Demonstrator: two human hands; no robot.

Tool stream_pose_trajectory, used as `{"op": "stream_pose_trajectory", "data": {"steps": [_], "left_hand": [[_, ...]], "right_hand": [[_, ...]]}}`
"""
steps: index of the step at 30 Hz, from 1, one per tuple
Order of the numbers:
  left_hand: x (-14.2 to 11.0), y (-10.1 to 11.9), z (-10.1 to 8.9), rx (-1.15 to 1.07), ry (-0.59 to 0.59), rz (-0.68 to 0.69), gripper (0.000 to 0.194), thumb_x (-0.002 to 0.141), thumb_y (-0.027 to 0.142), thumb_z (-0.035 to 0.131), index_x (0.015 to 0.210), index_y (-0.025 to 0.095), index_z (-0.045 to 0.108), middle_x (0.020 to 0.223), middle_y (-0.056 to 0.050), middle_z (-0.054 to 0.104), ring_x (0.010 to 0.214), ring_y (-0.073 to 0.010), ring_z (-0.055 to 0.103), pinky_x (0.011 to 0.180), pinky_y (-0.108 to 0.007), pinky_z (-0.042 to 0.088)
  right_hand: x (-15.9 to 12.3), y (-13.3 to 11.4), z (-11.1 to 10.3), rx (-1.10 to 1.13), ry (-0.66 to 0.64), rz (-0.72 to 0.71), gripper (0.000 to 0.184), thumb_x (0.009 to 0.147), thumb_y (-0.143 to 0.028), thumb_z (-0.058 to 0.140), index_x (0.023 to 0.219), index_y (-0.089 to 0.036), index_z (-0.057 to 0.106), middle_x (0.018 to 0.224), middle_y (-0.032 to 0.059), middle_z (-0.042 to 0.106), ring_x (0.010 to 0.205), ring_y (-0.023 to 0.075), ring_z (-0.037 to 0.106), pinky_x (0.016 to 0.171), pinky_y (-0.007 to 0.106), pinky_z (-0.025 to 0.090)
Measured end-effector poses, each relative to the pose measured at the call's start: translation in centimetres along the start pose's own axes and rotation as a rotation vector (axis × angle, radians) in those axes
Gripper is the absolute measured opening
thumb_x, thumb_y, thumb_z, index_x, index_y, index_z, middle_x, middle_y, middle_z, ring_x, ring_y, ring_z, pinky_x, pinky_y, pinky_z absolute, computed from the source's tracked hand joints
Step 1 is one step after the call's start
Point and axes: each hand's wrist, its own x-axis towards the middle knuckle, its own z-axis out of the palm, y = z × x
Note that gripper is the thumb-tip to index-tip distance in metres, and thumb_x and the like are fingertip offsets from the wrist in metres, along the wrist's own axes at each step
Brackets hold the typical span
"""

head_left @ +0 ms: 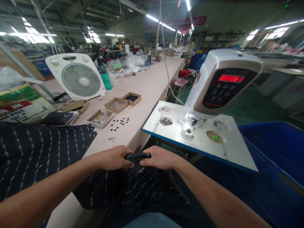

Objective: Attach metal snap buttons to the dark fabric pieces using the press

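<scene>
Between my two hands a dark garment (140, 186) with rows of small white print hangs down toward my lap. My left hand (118, 157) pinches the left end of its folded black edge, thumb below and fingers behind. At the right end of that edge, my right hand (159, 157) grips it the same way. The edge is held level, just off the table's front side. More of the same printed cloth (45, 152) lies on the table at the left. To the right of my hands stands a snap press machine (213, 82) with a lit red display.
Boxes of metal parts (101, 118) and dark pieces (132, 97) stand on the long table (152, 85), near scattered black snap parts (121, 122). A box fan (78, 76) and teal bottle (105, 78) are behind. The machine's white board (166, 136) juts out beside a blue bin (273, 145).
</scene>
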Motion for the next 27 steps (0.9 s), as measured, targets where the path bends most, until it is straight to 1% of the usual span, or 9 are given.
{"op": "stream_pose_trajectory", "data": {"steps": [2, 4, 7, 11, 15, 18, 21, 24, 27], "left_hand": [[0.4, -0.4, 0.3, -0.120, -0.026, -0.007, 0.016, 0.079, 0.033, 0.060, 0.079, 0.017, 0.061, 0.063, 0.005, 0.047, 0.060, -0.0117, 0.042, 0.055, -0.024, 0.030], [0.8, -0.8, 0.7, -0.227, -0.023, -0.006, 0.014, 0.076, 0.030, 0.061, 0.080, 0.017, 0.062, 0.064, 0.005, 0.047, 0.061, -0.0115, 0.042, 0.056, -0.024, 0.029], [1.5, -1.5, 1.5, -0.409, -0.009, 0.005, 0.016, 0.072, 0.026, 0.063, 0.084, 0.016, 0.064, 0.068, 0.005, 0.052, 0.063, -0.0120, 0.045, 0.059, -0.023, 0.032], [2.5, -2.7, 2.5, -0.649, -0.027, 0.002, 0.020, 0.068, 0.021, 0.065, 0.087, 0.015, 0.067, 0.072, 0.002, 0.061, 0.065, -0.0128, 0.052, 0.062, -0.024, 0.037], [3.6, -3.8, 3.2, -0.829, -0.003, -0.021, 0.024, 0.066, 0.024, 0.072, 0.087, 0.014, 0.068, 0.074, 0.000, 0.066, 0.066, -0.0140, 0.057, 0.066, -0.026, 0.042], [4.5, -4.5, 3.5, -0.870, 0.041, 0.014, 0.027, 0.066, 0.029, 0.077, 0.087, 0.014, 0.069, 0.075, 0.000, 0.066, 0.068, -0.0139, 0.057, 0.068, -0.026, 0.042], [5.4, -5.2, 4.1, -0.820, 0.117, 0.072, 0.025, 0.067, 0.030, 0.078, 0.082, 0.014, 0.066, 0.068, 0.004, 0.059, 0.062, -0.0111, 0.050, 0.061, -0.024, 0.036], [6.1, -6.0, 4.9, -0.807, 0.172, 0.148, 0.023, 0.070, 0.032, 0.075, 0.077, 0.015, 0.061, 0.062, 0.006, 0.049, 0.058, -0.0090, 0.040, 0.055, -0.023, 0.028], [6.5, -6.7, 5.6, -0.781, 0.176, 0.211, 0.022, 0.075, 0.033, 0.069, 0.075, 0.016, 0.055, 0.063, 0.007, 0.044, 0.058, -0.0088, 0.036, 0.053, -0.023, 0.026]], "right_hand": [[0.0, 0.5, 0.2, 0.017, 0.035, -0.001, 0.015, 0.082, -0.031, 0.066, 0.079, -0.016, 0.068, 0.064, -0.0045, 0.050, 0.061, 0.0106, 0.046, 0.055, 0.021, 0.033], [0.0, 0.9, 0.4, 0.025, 0.077, 0.009, 0.017, 0.083, -0.032, 0.066, 0.083, -0.016, 0.070, 0.067, -0.0035, 0.055, 0.064, 0.0116, 0.049, 0.057, 0.021, 0.035], [0.1, 1.4, 0.6, 0.055, 0.106, 0.031, 0.018, 0.084, -0.034, 0.066, 0.087, -0.016, 0.071, 0.073, -0.0023, 0.061, 0.069, 0.0129, 0.054, 0.060, 0.022, 0.037], [0.2, 1.8, 0.9, 0.092, 0.126, 0.042, 0.016, 0.084, -0.031, 0.066, 0.088, -0.017, 0.070, 0.075, -0.0026, 0.062, 0.070, 0.0131, 0.056, 0.063, 0.022, 0.039], [0.8, 1.9, 1.0, 0.068, 0.167, 0.050, 0.015, 0.085, -0.028, 0.064, 0.091, -0.017, 0.072, 0.078, -0.0016, 0.064, 0.073, 0.0135, 0.057, 0.065, 0.022, 0.040], [1.2, 1.6, 0.7, 0.042, 0.205, 0.115, 0.016, 0.085, -0.028, 0.064, 0.093, -0.018, 0.073, 0.075, -0.0019, 0.063, 0.069, 0.0127, 0.055, 0.061, 0.022, 0.038], [1.4, 1.1, 0.0, 0.027, 0.205, 0.160, 0.015, 0.082, -0.026, 0.066, 0.093, -0.019, 0.073, 0.073, -0.0033, 0.061, 0.066, 0.0115, 0.052, 0.059, 0.021, 0.037], [1.8, 1.0, -0.7, 0.011, 0.113, 0.213, 0.017, 0.077, -0.025, 0.071, 0.092, -0.019, 0.072, 0.073, -0.0046, 0.060, 0.066, 0.0112, 0.051, 0.057, 0.020, 0.035], [2.2, 1.4, -1.2, -0.087, 0.028, 0.275, 0.012, 0.073, -0.026, 0.074, 0.078, -0.017, 0.068, 0.065, -0.0057, 0.053, 0.062, 0.0102, 0.046, 0.053, 0.020, 0.031]]}}
